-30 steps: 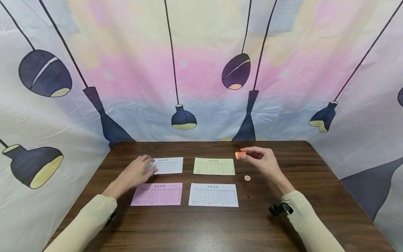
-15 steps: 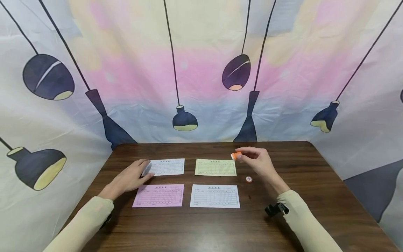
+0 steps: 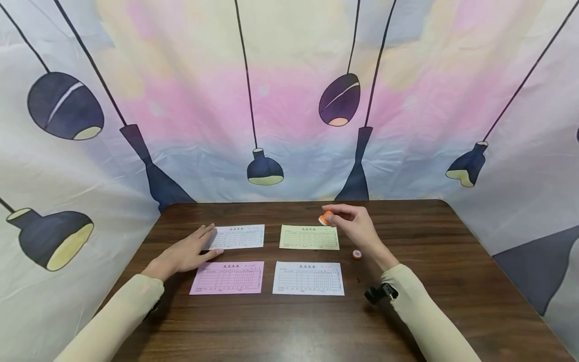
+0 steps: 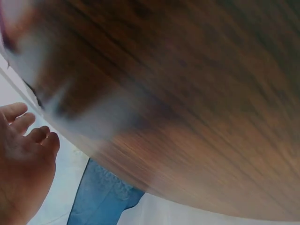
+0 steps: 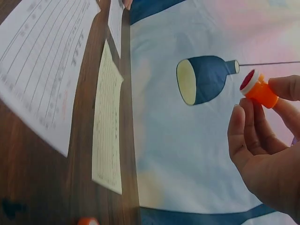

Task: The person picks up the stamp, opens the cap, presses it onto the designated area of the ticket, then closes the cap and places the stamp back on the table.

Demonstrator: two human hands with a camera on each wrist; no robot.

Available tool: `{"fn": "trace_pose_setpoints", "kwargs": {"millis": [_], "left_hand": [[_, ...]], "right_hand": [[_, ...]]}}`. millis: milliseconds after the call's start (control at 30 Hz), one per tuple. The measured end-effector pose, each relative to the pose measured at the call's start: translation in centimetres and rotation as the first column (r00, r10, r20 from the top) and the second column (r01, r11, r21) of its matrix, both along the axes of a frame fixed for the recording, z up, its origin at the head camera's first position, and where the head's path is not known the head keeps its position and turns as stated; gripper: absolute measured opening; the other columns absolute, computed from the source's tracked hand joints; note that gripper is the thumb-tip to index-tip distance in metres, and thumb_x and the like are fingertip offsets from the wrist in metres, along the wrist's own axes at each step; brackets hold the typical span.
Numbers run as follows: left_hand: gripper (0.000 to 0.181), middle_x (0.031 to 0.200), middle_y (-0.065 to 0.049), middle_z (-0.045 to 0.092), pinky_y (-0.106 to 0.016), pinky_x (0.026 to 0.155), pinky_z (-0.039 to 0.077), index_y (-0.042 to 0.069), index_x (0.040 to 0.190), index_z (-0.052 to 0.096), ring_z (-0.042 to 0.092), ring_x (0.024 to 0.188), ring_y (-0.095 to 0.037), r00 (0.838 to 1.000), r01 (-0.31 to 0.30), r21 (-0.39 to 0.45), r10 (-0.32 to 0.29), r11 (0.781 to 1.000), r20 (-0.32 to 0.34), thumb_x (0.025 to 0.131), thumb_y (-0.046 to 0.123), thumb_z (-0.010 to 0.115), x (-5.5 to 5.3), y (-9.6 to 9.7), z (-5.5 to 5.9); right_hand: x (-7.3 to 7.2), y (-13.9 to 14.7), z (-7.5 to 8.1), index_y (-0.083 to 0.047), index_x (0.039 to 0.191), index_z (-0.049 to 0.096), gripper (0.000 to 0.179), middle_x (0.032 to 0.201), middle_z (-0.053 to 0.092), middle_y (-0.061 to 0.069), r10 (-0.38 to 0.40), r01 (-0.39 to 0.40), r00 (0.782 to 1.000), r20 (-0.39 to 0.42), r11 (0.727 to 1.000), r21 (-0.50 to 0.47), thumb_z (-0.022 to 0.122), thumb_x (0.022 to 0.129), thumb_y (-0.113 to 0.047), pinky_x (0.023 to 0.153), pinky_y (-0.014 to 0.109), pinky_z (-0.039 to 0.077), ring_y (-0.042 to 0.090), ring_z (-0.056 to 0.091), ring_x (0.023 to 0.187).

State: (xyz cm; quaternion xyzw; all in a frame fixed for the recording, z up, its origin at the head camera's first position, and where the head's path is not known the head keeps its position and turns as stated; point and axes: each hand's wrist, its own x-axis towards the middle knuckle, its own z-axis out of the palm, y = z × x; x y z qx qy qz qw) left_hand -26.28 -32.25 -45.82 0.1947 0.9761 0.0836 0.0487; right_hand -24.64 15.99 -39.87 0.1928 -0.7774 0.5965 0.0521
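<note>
In the head view my right hand [image 3: 355, 223] pinches a small orange stamp [image 3: 325, 217] above the far edge of the yellow form [image 3: 309, 237]. The right wrist view shows the stamp [image 5: 260, 90] between thumb and fingers, its white rim and red face tilted away from the hand. My left hand [image 3: 187, 251] rests with relaxed fingers on the left end of the far white form [image 3: 239, 236]. On the table, right of the yellow form, lies a small round orange cap [image 3: 357, 255] with a patterned top. The left wrist view shows only part of the left hand [image 4: 28, 159].
A pink form [image 3: 226, 278] and another white form [image 3: 308, 278] lie nearer on the dark wooden table [image 3: 253, 327]. A tiny dark mark shows below the cap. Behind the table hangs a cloth [image 3: 199, 100] printed with lamps.
My right hand has carried the stamp leftward, from right of the yellow form to above its far edge, tilting its face downward. The left hand has settled flatter on the far white form.
</note>
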Motion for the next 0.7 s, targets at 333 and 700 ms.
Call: {"fn": "trace_pose_setpoints", "kwargs": {"millis": [333,700], "left_hand": [[0.082,0.175,-0.023,0.019,-0.063,0.129,0.026,0.000,0.166,0.026,0.022,0.161,-0.046,0.998,0.062,-0.045,-0.063,0.997,-0.022,0.110,0.058,0.042,-0.5,-0.4,-0.3],[0.087,0.176,-0.019,0.018,-0.064,0.130,0.023,0.004,0.167,0.022,0.019,0.163,-0.043,0.999,0.052,-0.057,-0.051,0.997,0.006,0.108,0.065,0.039,-0.6,-0.7,-1.3]], "right_hand": [[-0.6,-3.1,0.2,-0.009,0.130,0.075,0.032,0.123,0.073,0.017,0.045,-0.046,0.997,-0.056,0.999,-0.021,0.074,0.099,-0.012,0.089,0.024,0.061,0.013,0.073,0.106],[-1.3,-7.0,0.4,-0.007,0.128,0.074,0.035,0.114,0.079,0.017,0.111,-0.112,0.993,-0.039,0.993,-0.029,0.079,0.095,-0.015,0.083,0.024,0.062,0.011,0.077,0.094]]}}
